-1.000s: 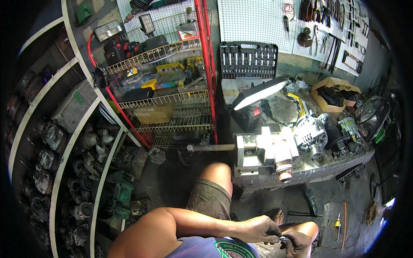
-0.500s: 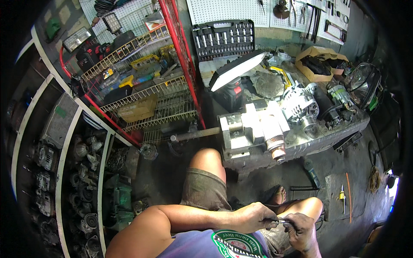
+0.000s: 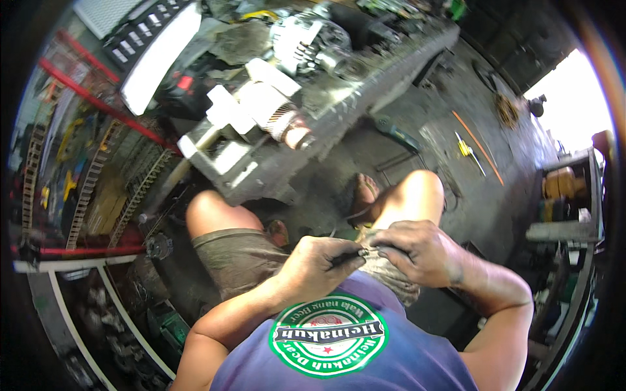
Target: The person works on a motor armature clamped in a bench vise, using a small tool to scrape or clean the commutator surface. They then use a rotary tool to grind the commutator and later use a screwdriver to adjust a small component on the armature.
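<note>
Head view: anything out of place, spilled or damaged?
Somewhat: a yellow-handled screwdriver, an orange strip and a teal tool lie loose at floor level rather than on the workbench. Possibly normal here. No clear spill or damage, though parts are blurred.

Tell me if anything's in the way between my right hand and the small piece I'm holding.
Nothing visible stands between them: your right hand meets the small piece directly, with your left hand gripping from the other side. Your fingers hide much of it, so its full shape can't be made out.
</note>
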{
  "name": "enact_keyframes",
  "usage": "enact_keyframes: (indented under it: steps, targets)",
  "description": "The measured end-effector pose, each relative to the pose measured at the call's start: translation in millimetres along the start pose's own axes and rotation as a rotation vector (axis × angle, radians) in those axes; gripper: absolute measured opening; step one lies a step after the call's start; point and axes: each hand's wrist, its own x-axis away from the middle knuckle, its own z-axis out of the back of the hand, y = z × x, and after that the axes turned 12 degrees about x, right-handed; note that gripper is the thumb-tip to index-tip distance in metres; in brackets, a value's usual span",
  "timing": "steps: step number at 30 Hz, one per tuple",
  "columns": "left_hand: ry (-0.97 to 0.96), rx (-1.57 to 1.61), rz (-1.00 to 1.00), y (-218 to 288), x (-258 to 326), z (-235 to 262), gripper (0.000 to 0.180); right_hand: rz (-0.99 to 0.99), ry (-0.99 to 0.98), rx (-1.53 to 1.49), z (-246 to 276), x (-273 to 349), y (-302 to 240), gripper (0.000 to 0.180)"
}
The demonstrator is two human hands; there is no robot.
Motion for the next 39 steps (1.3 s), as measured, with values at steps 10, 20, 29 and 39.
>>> enact_keyframes:
  steps: [10,20,29,39]
  targets:
    - [-0.047,-0.088,-0.147,-7,0,-10,0.019,-0.302,-0.318,-0.216,13,-8,-3,0.034]
    - [-0.097,-0.132,-0.244,-19,-1,-13,0.017,-0.105,-0.352,0.070,12,-3,-7,0.032]
    - [-0.172,-0.028,-0.152,-23,-5,-4,0.017,0.313,-0.056,0.308,-2,8,12,0.037]
    - [-0.136,-0.067,-0.151,-17,-5,-11,0.017,-0.174,-0.254,-0.027,10,2,-7,0.027]
